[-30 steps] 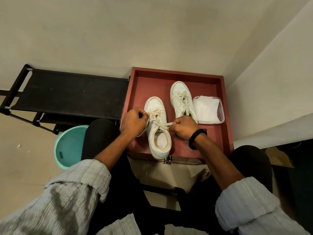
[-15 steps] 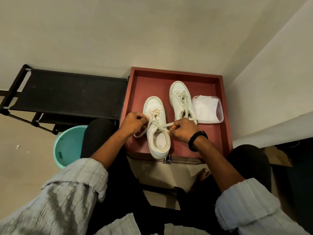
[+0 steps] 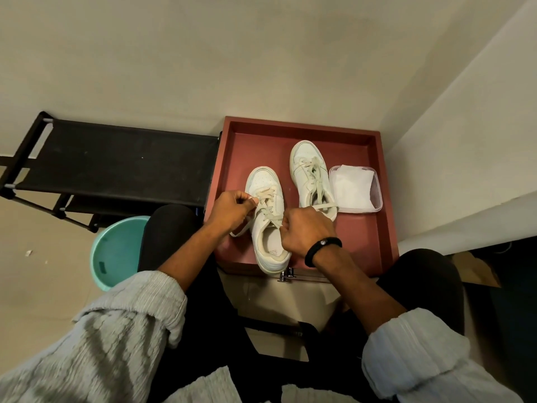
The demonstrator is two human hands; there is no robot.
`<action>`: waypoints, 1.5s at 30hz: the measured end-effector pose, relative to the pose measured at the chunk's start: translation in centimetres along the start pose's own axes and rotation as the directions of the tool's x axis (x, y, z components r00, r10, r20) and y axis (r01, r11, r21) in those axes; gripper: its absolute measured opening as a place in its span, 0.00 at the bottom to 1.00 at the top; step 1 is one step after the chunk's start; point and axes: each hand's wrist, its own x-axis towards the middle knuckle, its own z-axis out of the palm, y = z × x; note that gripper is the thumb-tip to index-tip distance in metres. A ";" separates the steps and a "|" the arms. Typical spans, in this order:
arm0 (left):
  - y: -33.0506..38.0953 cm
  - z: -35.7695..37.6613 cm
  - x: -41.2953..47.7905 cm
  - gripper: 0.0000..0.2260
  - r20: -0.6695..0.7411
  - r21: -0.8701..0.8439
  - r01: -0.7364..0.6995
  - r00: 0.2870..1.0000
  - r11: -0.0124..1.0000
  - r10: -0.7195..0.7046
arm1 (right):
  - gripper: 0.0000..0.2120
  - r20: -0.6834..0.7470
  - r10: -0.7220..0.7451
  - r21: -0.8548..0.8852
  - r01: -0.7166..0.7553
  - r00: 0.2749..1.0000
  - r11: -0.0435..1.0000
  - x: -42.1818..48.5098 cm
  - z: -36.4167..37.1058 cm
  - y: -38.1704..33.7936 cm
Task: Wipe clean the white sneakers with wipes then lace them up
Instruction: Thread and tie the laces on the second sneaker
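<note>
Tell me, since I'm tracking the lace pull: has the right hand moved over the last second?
Yes, slightly: the right hand, pinching the lace, has drawn back toward the red tray's near rim, away from the wipes container.

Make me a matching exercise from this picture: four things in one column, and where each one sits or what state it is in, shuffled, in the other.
Things
1. near sneaker
2. wipes container
3. teal bucket
4. black rack

Places or states
A. on the floor, beside the person's leg
B. in the red tray, right of the far sneaker
C. its laces gripped by left hand and right hand
D. along the wall, left of the tray

Pairs: 1-C, 2-B, 3-A, 4-D
</note>
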 end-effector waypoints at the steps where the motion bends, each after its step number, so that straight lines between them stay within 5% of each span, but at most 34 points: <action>1: 0.0 0.1 0.0 0.06 -0.013 0.025 -0.003 1.000 1.000 0.003 | 0.09 0.022 0.013 0.007 -0.013 1.000 1.000 0.0 -0.1 -0.1; 10: 0.4 0.7 -0.2 0.03 -0.103 0.482 -0.210 0.950 0.851 0.293 | 0.10 0.106 0.026 -0.092 -0.016 0.994 0.996 -0.2 -1.0 -0.4; 16: 0.1 1.1 -0.2 0.03 -0.073 0.596 -0.280 0.915 0.753 0.397 | 0.10 0.121 0.039 -0.065 -0.032 0.992 0.997 -0.4 -1.2 -0.1; 27: -0.4 1.3 0.2 0.01 -0.079 0.592 -0.276 0.915 0.757 0.396 | 0.07 0.153 0.043 -0.027 -0.039 0.987 0.999 -0.3 -1.1 0.4; 33: -1.0 -0.1 1.1 0.03 0.039 0.405 -0.273 0.959 0.873 0.282 | 0.06 0.136 0.049 0.078 -0.060 0.989 0.995 0.0 -0.4 1.5; 36: -1.1 -0.5 1.0 0.11 0.082 0.340 -0.287 0.958 0.895 0.276 | 0.04 0.001 0.069 0.180 -0.068 0.998 0.981 0.5 -0.8 2.6; 39: -0.7 -0.9 0.6 0.13 0.129 0.328 -0.434 0.900 0.839 0.416 | 0.14 -0.191 -0.055 -0.019 0.052 0.980 0.998 1.5 -0.9 3.5; 45: -1.1 -0.4 0.2 0.09 0.341 0.421 -0.599 0.800 0.681 0.493 | 0.13 -0.093 -0.041 -0.207 0.021 0.995 0.978 1.9 -0.5 3.6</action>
